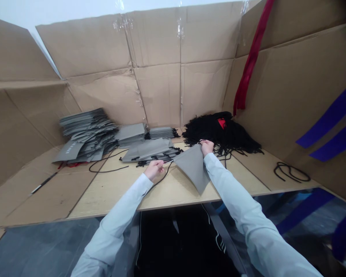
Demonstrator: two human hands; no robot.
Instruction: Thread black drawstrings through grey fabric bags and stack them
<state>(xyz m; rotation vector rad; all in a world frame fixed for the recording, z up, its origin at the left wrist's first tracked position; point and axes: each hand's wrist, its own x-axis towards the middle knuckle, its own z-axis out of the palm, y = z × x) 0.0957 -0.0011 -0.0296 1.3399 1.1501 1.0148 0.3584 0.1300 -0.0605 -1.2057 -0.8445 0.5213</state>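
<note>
My right hand (pixel 207 147) pinches the grey bag (pixel 192 167) at its top. My left hand (pixel 154 170) has its fingers pressed on a thin pale stick (pixel 168 161). The bag is between my hands, right by the right one. It slants down toward me, and its left corner points at my left hand. The stick reaches that corner; I can't tell if it goes in.

Soft, even light covers the brown cardboard panels (pixel 158 88); glare whitens the clear, shiny tape strips (pixel 178 30); detail seems lost in the tangled black cord heap (pixel 233 136); wide-angle distortion stretches the edges; the upper right corner is dark.
</note>
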